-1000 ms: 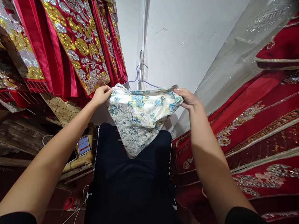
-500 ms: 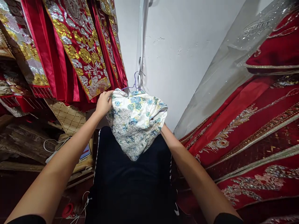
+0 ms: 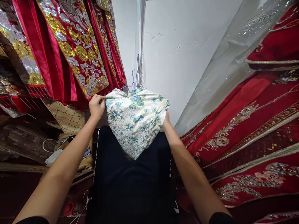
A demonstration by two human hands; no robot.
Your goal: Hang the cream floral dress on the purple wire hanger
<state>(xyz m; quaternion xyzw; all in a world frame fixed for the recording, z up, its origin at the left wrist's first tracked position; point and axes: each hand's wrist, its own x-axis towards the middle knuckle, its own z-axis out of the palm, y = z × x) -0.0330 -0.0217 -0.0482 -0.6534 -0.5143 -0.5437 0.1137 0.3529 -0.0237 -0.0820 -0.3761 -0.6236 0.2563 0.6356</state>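
Observation:
A short-sleeved shirt (image 3: 134,121) with a blue, white and yellow floral print hangs in front of me on a thin purple wire hanger (image 3: 133,77). Its lower part tapers to a point over my dark trousers. At the shirt's left sleeve, my left hand (image 3: 96,105) is closed, pinching the edge between thumb and fingers. My right hand (image 3: 166,119) is at the right sleeve and holds the cloth there. Most of its fingers are hidden behind the fabric.
Red garments with gold and silver sequins (image 3: 81,53) hang at upper left. More beaded red garments (image 3: 233,124) and a sheer cover (image 3: 217,71) fill the right side, beside a white wall (image 3: 177,37). Low at left lie a phone (image 3: 87,151), a white cable and a red round object (image 3: 68,209).
My left hand has moved left, drawing the sleeve outward. My right hand has risen slightly and shows more at the right sleeve. The shirt is spread wider and flatter.

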